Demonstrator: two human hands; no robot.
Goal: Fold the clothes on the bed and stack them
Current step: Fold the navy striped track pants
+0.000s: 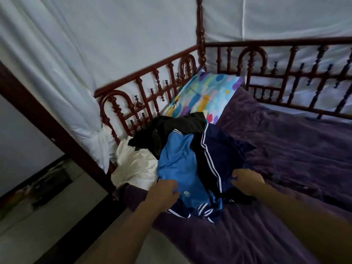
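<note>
A heap of unfolded clothes lies at the left side of the purple-covered bed [285,164]. On top is a light blue sports shirt [179,164] with navy, white-striped trim. A navy garment with white stripes [221,149] lies to its right, a black garment [167,128] behind, and a cream-white one [133,164] at the left. My left hand [163,193] grips the blue shirt's near edge. At the lower edge of the navy garment, my right hand [247,181] pinches the fabric.
A pillow with bright blue, yellow and purple patches [205,94] leans in the bed's far corner. Dark red turned-wood railings [152,80] run along the head and far side. White netting [66,63] hangs outside the frame. The floor [38,216] lies at lower left.
</note>
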